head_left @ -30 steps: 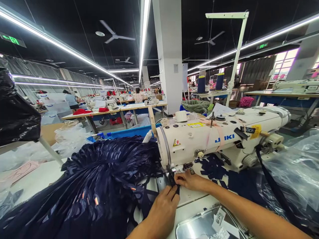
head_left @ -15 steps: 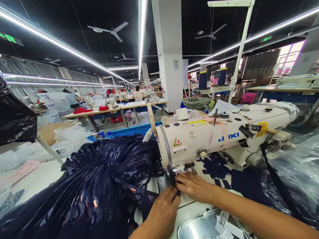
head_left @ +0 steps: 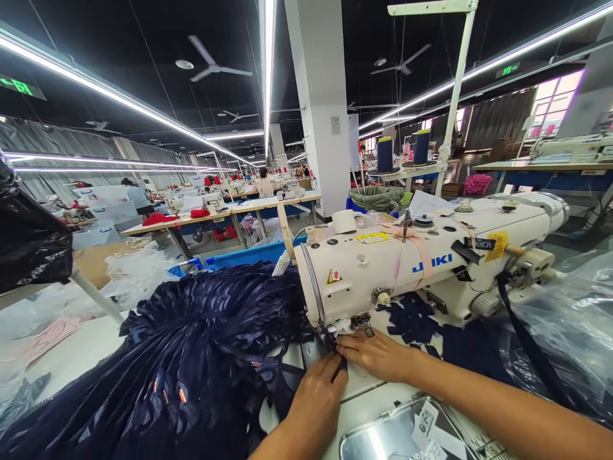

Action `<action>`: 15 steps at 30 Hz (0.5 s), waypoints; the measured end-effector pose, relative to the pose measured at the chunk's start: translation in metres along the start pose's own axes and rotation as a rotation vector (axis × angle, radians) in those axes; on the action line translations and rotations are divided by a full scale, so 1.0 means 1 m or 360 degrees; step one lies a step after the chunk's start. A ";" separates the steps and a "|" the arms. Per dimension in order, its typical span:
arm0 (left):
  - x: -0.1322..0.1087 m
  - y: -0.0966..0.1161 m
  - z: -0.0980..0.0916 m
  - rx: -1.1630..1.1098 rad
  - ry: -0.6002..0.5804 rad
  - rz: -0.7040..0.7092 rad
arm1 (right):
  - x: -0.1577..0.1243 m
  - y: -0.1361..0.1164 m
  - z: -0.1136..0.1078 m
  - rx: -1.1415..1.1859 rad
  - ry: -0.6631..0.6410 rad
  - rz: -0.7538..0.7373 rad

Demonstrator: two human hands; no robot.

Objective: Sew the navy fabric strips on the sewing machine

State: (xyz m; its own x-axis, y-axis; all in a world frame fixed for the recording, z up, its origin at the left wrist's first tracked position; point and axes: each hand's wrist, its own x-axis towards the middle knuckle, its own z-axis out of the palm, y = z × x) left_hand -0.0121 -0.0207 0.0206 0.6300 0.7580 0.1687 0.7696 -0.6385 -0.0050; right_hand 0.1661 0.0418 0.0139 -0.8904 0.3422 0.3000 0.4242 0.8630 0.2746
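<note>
A white JUKI sewing machine (head_left: 359,278) stands in front of me, its needle end towards the left. Just below that end, my left hand (head_left: 317,393) pinches a small piece of navy fabric (head_left: 343,364), thumb and fingers together. My right hand (head_left: 376,356) comes in from the right, its fingers pressed together on the same piece beside the presser foot. The needle and most of the piece are hidden by the fingers and the machine head. A large heap of navy garments (head_left: 191,345) with shiny trim lies left of my left hand.
Small navy fabric pieces (head_left: 410,319) lie under the machine arm. A shiny metal tin (head_left: 378,434) with paper tags (head_left: 426,421) is at the front. Clear plastic (head_left: 569,332) covers the right side; a black plastic bag (head_left: 33,230) hangs left. Thread cones (head_left: 384,155) stand behind.
The view has shifted and tilted slightly. Both hands stay at the needle end, with only very small finger movement; the garment heap lies as before.
</note>
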 end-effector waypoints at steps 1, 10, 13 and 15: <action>0.002 0.000 0.002 0.0029 -0.0001 -0.0017 | 0.000 0.001 0.002 -0.0011 0.0005 -0.0001; 0.006 0.001 0.012 0.0208 0.0100 -0.0025 | -0.001 0.004 0.004 -0.0105 0.0099 0.0010; 0.008 0.000 0.014 0.0239 0.0116 -0.0030 | -0.002 0.004 0.006 -0.0123 0.0129 0.0033; 0.010 -0.001 0.015 0.0254 0.0135 -0.0037 | -0.002 0.004 0.008 -0.0136 0.0112 0.0056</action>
State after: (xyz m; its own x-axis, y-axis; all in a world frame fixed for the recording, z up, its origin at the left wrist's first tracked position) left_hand -0.0051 -0.0107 0.0071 0.6062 0.7539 0.2534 0.7947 -0.5867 -0.1556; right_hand 0.1685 0.0475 0.0072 -0.8623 0.3420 0.3734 0.4700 0.8150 0.3390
